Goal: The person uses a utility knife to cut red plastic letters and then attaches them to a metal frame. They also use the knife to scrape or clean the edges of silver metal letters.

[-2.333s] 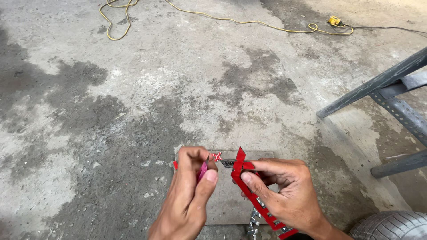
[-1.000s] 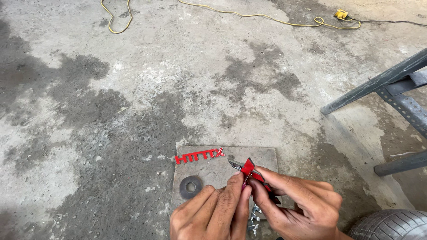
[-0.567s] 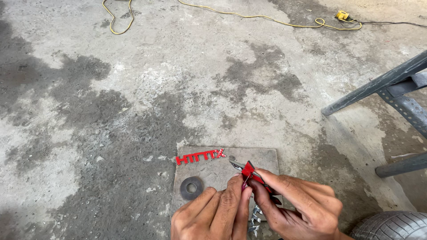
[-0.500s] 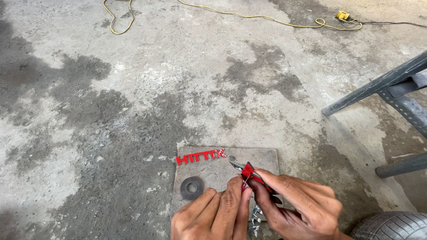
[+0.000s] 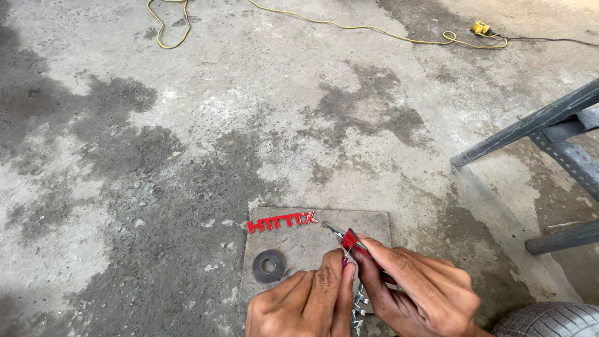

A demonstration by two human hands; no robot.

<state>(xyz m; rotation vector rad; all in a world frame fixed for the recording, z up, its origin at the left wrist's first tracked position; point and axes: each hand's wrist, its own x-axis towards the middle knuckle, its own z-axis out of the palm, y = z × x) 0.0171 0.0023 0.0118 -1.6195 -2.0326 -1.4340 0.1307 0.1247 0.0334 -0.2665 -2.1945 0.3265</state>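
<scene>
Underneath, stained concrete floor (image 5: 187, 156), grey slab (image 5: 368, 224), yellow cable (image 5: 349, 26)

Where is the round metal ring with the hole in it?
In the head view, the dark ring lies flat on the grey slab, on its left part, just below the red comb-like strip and just above the left hand.

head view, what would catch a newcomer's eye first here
The two bare hands at the bottom edge draw the eye: the right hand holds red-handled pliers whose tip points up-left, and the left hand pinches something small against them. They work over a flat grey slab on the stained concrete floor, where a bright red toothed strip and a dark washer lie. Far off, a yellow cable snakes along the top.
</scene>
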